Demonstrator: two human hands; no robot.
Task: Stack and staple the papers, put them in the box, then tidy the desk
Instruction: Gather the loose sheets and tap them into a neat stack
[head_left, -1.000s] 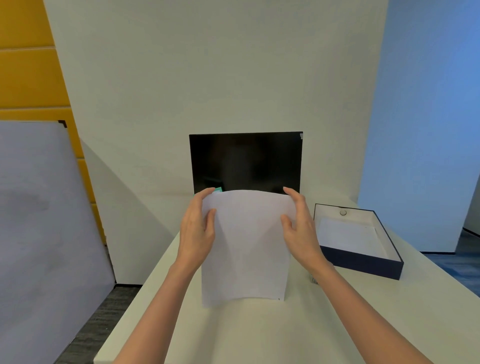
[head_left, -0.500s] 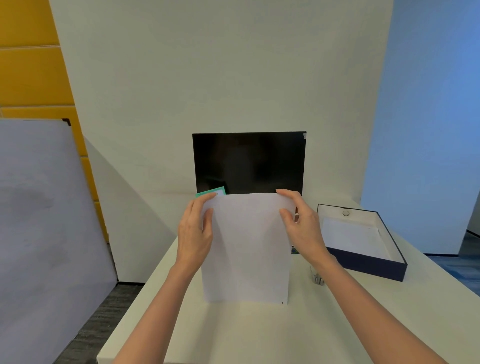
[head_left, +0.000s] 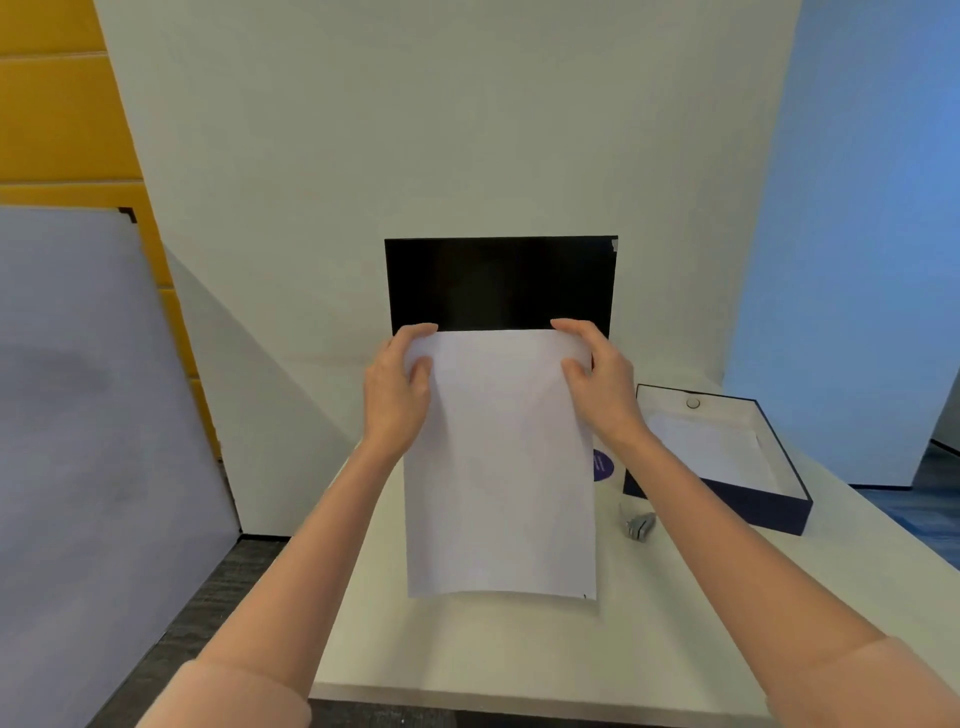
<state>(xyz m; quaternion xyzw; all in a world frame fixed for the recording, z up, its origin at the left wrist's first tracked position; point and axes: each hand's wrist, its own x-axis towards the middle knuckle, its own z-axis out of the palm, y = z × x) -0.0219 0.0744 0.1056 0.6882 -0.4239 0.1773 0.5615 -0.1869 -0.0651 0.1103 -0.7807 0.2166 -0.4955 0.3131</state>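
Plain white papers (head_left: 498, 467) before a black screen (head_left: 498, 283); navy box (head_left: 748, 506), white inside, on a white desk (head_left: 467, 654).

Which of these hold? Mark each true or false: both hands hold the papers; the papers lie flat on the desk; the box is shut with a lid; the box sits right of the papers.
1. Both hands hold the papers. True: left hand and right hand grip the papers at the top corners.
2. The papers lie flat on the desk. False: they stand upright.
3. The box is shut. False: it is open.
4. The box sits right of the papers. True.
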